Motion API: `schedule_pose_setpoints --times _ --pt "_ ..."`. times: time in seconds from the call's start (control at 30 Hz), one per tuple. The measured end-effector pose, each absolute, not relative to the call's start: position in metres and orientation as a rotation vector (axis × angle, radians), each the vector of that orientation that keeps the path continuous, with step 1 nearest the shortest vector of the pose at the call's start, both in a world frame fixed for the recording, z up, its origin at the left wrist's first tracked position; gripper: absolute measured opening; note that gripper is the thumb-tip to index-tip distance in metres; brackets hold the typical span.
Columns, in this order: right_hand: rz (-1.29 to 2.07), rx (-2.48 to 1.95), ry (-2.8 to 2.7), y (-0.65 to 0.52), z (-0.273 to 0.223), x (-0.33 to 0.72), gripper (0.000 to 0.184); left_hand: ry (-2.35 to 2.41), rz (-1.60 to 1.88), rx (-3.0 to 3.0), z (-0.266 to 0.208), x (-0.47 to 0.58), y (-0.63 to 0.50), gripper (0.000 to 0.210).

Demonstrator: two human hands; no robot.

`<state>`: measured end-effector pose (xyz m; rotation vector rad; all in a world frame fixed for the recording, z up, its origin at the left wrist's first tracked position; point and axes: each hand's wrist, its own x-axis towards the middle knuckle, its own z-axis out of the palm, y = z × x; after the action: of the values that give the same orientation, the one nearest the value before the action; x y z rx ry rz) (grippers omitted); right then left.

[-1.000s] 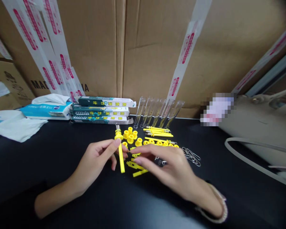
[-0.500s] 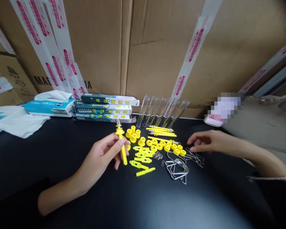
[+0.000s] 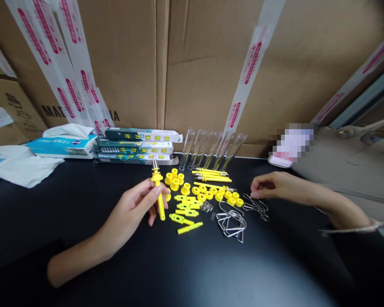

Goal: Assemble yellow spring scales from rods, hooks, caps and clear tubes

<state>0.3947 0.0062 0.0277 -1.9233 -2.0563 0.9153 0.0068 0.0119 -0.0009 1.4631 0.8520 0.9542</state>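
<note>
My left hand (image 3: 141, 202) and right hand (image 3: 269, 185) are bare. The left sleeve (image 3: 19, 273) is black, ends partway along my forearm (image 3: 83, 253), and is too dark for its outline to show clearly. My right sleeve (image 3: 361, 256), also black, reaches nearer the wrist (image 3: 342, 215), where I wear a thin, pale bracelet (image 3: 367, 227), its detail blurred.

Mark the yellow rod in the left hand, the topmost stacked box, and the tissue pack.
Yellow rod (image 3: 157, 178): head view, on its flared collar.
Topmost box (image 3: 143, 135): head view, on its printed front side.
Tissue pack (image 3: 62, 147): head view, on its blue wrapper.
</note>
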Motion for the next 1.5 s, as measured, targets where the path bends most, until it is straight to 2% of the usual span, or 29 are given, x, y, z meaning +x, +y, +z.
schedule_pose_setpoints --times 0.2,0.33,0.43,0.53,0.87,1.0,1.23,1.5 --pt "1.142 -1.640 -1.803 -0.013 0.055 0.384 0.037 0.797 0.973 1.421 -0.002 0.008 0.012 0.032" --pt "1.120 -1.327 -1.585 -0.017 0.061 0.340 0.026 0.744 0.983 1.347 -0.003 0.010 0.011 0.030" --pt "1.189 -1.102 -1.463 -0.019 0.054 0.292 0.027 0.716 0.986 1.292 -0.003 0.013 0.009 0.032" --pt "1.313 -0.953 -1.430 -0.023 0.041 0.250 0.019 0.707 0.982 1.260 -0.002 0.016 0.008 0.035" --pt "1.450 -0.900 -1.330 -0.027 0.012 0.214 0.017 0.726 0.959 1.264 0.003 0.025 0.004 0.040" --pt "1.342 -0.959 -1.385 -0.034 0.009 0.215 0.022 0.737 0.973 1.241 0.001 0.024 0.005 0.040" --pt "0.860 -0.910 -1.484 -0.058 -0.013 0.213 0.015 0.742 0.955 1.207 0.001 0.021 0.003 0.040" --pt "0.802 -0.971 -1.528 -0.052 -0.018 0.209 0.002 0.740 0.930 1.184 -0.001 0.019 0.004 0.038"
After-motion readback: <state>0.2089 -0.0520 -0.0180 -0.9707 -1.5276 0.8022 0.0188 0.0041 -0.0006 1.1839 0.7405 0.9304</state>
